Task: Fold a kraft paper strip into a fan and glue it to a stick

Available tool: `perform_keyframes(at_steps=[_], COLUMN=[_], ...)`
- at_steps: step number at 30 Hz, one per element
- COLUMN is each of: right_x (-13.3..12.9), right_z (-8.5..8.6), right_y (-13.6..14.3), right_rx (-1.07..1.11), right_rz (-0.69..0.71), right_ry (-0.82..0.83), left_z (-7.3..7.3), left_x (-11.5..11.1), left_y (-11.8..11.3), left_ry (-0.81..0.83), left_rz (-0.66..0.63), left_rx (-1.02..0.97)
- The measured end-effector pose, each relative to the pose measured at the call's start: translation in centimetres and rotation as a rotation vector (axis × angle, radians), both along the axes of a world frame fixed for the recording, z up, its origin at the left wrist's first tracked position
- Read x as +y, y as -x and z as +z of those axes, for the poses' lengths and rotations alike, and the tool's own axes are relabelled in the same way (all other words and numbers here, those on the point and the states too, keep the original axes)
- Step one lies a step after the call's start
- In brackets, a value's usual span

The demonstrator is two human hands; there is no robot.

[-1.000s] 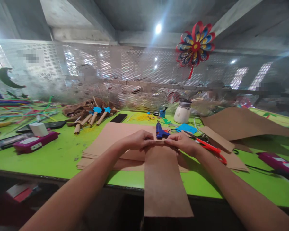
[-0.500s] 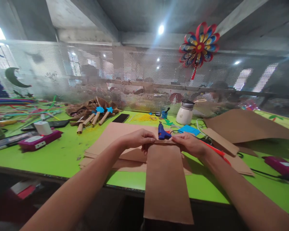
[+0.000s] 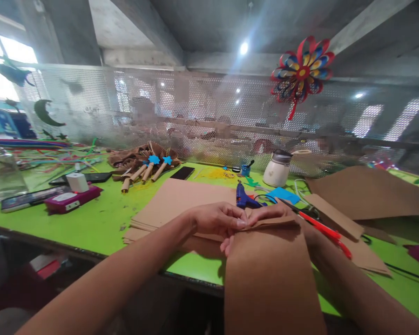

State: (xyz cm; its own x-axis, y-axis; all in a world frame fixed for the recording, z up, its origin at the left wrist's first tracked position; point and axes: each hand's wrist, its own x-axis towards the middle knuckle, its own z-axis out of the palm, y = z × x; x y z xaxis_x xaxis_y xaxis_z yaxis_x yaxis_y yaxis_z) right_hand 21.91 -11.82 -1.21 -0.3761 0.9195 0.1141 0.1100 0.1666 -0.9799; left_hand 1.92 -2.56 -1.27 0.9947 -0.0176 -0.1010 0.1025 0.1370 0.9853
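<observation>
A long strip of brown kraft paper hangs over the table's front edge, its top end folded into a narrow pleat. My left hand pinches the left end of that fold between thumb and fingers. Behind the fold, my right hand grips the same paper; most of its fingers are hidden by the sheet. A stack of kraft paper sheets lies on the table beyond my left hand. Just past my hands rests a blue glue gun. To the right are red-handled scissors.
On the green table stand a white jug and a maroon power strip. Pleated paper fans lie at the back left beside a black phone. Large brown paper covers the right side. A perforated screen rises behind.
The paper has come closer to me, and its folded end is tilted. My hands have moved nearer each other, now meeting at the fold's left part. The view has shifted slightly left.
</observation>
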Motion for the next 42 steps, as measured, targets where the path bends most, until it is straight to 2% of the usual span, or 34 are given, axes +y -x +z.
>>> perform_keyframes(at_steps=[2, 6, 10, 13, 17, 20, 25, 28, 34, 42], right_x=[0.3, 0.6, 0.6, 0.8, 1.5, 2.0, 2.6, 2.8, 3.3, 3.0], right_z=[-0.4, -0.4, 0.0, -0.1, -0.6, -0.9, -1.9, -2.7, -4.0, -4.2], right_y=[0.0, 0.5, 0.1, -0.8, -1.3, -0.9, 0.3, 0.6, 0.6, 1.1], right_rx=[0.03, 0.089, 0.099, 0.091, -0.189, -0.457, -0.688, -0.74, -0.77, -0.838], right_rz=[0.002, -0.044, -0.026, -0.005, 0.058, 0.067, -0.051, -0.109, -0.233, -0.259], right_ry=[-0.035, -0.136, -0.081, -0.039, -0.012, -0.112, -0.335, -0.398, -0.515, -0.576], left_z=[-0.3, -0.7, -0.5, -0.3, 0.0, 0.0, -1.0, -1.7, -2.2, -3.5], left_x=[-0.4, -0.8, -0.1, 0.7, 1.5, 1.6, 1.3, 1.3, 2.0, 2.6], left_y=[-0.2, -0.6, -0.4, -0.2, -0.2, -0.4, -1.2, -1.3, -1.2, -0.9], left_ry=[0.048, 0.053, -0.139, -0.264, -0.358, -0.495, -0.987, -1.146, -1.268, -1.113], left_rz=[0.026, 0.185, 0.223, 0.285, 0.52, 0.631, 0.524, 0.452, 0.471, 0.573], left_rx=[-0.045, -0.111, -0.031, -0.052, -0.077, -0.028, 0.003, 0.044, 0.128, 0.187])
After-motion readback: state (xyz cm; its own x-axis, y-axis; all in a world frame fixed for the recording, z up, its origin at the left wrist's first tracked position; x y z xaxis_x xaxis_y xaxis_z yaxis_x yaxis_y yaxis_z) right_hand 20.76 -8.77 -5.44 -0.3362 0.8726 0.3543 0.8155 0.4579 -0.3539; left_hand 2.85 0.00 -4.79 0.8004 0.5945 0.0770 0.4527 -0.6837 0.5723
